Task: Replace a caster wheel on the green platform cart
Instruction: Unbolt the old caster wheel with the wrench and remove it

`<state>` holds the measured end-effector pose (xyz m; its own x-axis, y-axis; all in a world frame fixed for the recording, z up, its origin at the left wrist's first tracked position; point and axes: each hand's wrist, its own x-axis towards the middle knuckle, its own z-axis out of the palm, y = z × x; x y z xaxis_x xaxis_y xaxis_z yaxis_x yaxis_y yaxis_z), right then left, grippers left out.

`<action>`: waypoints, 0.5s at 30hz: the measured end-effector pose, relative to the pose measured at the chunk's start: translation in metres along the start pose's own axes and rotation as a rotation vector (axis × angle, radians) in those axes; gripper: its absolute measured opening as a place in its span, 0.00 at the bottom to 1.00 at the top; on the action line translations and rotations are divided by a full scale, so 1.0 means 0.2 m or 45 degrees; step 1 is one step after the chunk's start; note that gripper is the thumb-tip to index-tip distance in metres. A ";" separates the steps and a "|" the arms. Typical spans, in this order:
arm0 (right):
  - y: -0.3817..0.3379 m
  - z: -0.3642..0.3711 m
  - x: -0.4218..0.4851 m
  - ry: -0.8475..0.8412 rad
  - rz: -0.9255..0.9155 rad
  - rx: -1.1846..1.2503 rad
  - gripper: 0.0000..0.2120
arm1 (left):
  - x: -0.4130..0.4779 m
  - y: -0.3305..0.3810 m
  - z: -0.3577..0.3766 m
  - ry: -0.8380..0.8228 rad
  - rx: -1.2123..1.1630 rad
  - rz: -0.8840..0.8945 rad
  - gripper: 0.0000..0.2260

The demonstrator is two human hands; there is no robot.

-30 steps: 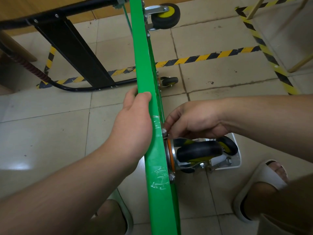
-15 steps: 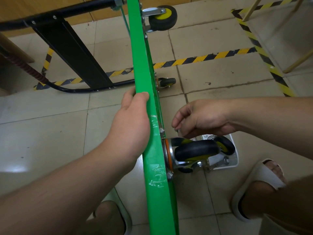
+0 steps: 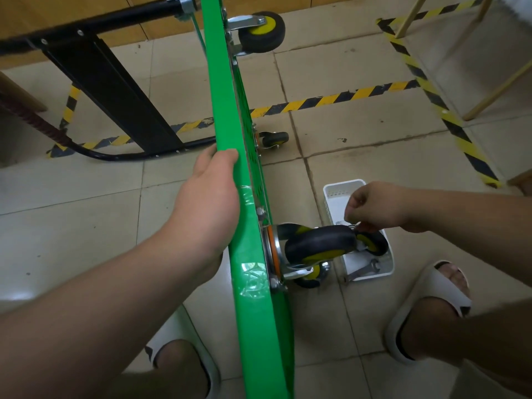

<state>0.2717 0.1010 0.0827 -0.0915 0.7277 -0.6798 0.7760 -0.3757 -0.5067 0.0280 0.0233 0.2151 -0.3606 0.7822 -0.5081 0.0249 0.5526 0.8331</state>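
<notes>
left fingers gripping green cart, right fingers curled over tray, grasp unclear

The left hand grips the green cart, its fingers hidden on the far side. The right hand pinches its fingertips over the white tray, maybe on something too tiny to see. The near wheel covers part of the tray and of a second wheel in it.
</notes>
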 end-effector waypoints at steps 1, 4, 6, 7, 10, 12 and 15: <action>0.04 0.02 0.02 0.029 0.013 -0.034 0.04 | 0.00 0.00 0.00 -0.011 -0.005 -0.004 0.16; 0.14 0.09 0.06 0.068 0.049 -0.158 0.05 | 0.00 -0.01 0.00 -0.028 -0.019 -0.012 0.17; 0.20 0.13 0.08 0.067 0.072 -0.191 0.06 | 0.01 -0.02 0.00 -0.038 -0.012 -0.013 0.18; 0.23 0.15 0.10 0.056 0.081 -0.220 0.06 | 0.01 -0.02 0.00 -0.040 -0.002 -0.016 0.18; 0.32 0.18 0.16 0.034 0.043 -0.503 0.10 | 0.02 -0.02 -0.01 -0.022 0.026 -0.012 0.17; 0.38 0.21 0.18 0.043 -0.011 -0.679 0.11 | 0.01 -0.02 0.00 -0.008 0.032 -0.011 0.15; 0.44 0.26 0.21 -0.039 -0.047 -0.894 0.06 | 0.01 -0.02 0.00 -0.003 0.048 -0.009 0.12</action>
<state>0.3036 0.0693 -0.0185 -0.1348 0.7125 -0.6886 0.9905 0.1154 -0.0745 0.0276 0.0233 0.2110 -0.3590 0.7790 -0.5141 0.0573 0.5682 0.8209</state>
